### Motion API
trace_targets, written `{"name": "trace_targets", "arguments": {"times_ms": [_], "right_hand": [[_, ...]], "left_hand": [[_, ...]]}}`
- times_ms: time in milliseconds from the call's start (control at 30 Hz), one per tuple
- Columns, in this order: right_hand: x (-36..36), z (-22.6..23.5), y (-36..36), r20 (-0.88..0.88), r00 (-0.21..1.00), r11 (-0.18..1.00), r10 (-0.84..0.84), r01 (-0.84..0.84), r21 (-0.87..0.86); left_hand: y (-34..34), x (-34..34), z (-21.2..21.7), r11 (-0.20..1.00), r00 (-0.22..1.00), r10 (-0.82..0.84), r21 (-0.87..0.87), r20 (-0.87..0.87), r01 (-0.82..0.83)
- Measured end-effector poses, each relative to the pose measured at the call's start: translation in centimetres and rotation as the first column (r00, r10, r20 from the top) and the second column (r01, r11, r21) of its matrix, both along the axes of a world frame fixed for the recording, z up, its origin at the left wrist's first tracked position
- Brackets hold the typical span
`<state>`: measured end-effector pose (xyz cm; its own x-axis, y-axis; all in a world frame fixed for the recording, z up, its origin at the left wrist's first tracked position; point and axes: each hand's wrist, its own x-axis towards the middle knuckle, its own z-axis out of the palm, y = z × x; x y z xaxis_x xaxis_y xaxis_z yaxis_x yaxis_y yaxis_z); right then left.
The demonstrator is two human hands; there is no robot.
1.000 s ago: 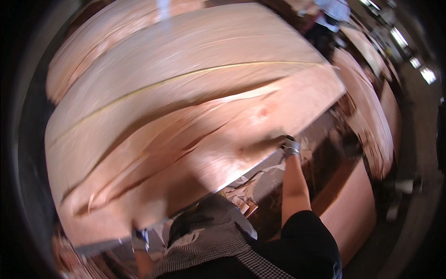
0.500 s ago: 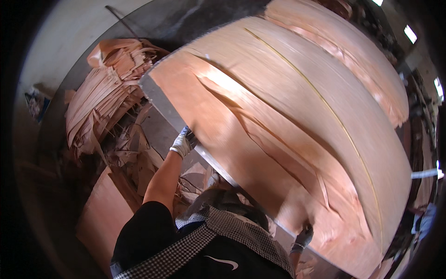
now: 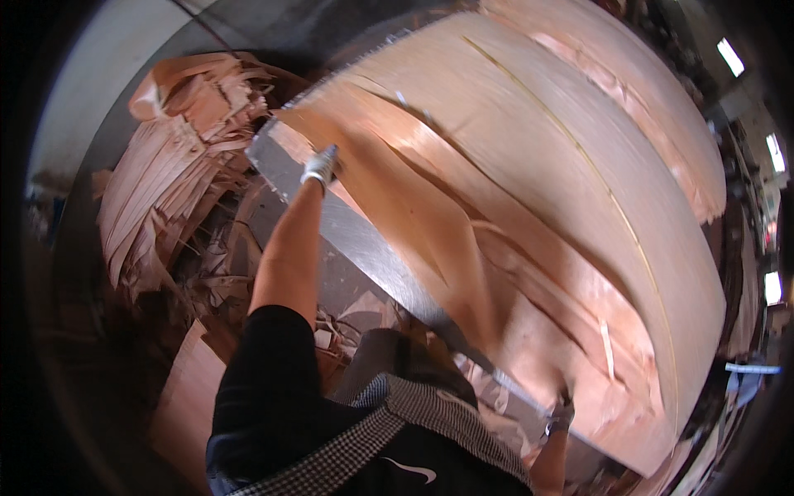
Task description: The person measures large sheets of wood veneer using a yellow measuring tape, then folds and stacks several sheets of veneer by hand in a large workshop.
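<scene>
Grey concrete floor fills the upper left of the head view, under dim light, with bright ceiling lamps at the far right. A heap of torn veneer strips lies on the floor at left, pale pink-brown and curled, with loose scraps spilling toward the metal table. Flat veneer offcuts lie low at left beside the person's dark sleeve.

The table's grey steel edge runs diagonally from upper left to lower right. The left hand, in a light work glove, is closed on the near upper corner of the veneer sheet, at the point where the sheet meets the table edge. The sheet is large, thin and reddish, split by long cracks along the grain, and crossed by one thin yellow line. It covers most of the table and hides the surface below it. A second stack of veneer lies beyond it, at upper right.

The right hand, in a dark glove, grips the sheet's lower edge at the table's near end. The person's head and checked collar block the view of the table's middle underside.
</scene>
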<state>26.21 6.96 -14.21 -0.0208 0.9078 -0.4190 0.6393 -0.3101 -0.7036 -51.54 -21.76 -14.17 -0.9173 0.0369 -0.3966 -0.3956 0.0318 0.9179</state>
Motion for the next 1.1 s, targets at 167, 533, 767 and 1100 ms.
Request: {"name": "trace_targets", "arguments": {"times_ms": [167, 533, 767, 1100], "right_hand": [[6.4, -5.8, 2.8, 0.339, 0.930, 0.963, 0.141, -0.209, 0.172], [3.6, -3.4, 2.2, 0.347, 0.938, 0.993, 0.002, 0.039, -0.113], [6.5, -5.2, 2.5, 0.428, 0.886, 0.984, 0.176, -0.151, -0.094], [-4.4, 0.1, -0.5, 0.418, 0.833, 0.817, 0.361, -0.499, 0.290]], "left_hand": [[-2.5, -1.7, 2.9, 0.998, 0.944, -0.025, -0.054, -0.328, 0.008], [-9.8, 2.1, -3.9, 0.955, 0.956, 0.291, 0.081, -0.048, -0.287], [-8.3, 2.5, -4.8, 0.972, 0.947, 0.230, -0.090, 0.222, -0.215], [-7.7, 17.3, -6.0, 0.972, 0.967, 0.206, -0.083, -0.152, -0.220]]}}
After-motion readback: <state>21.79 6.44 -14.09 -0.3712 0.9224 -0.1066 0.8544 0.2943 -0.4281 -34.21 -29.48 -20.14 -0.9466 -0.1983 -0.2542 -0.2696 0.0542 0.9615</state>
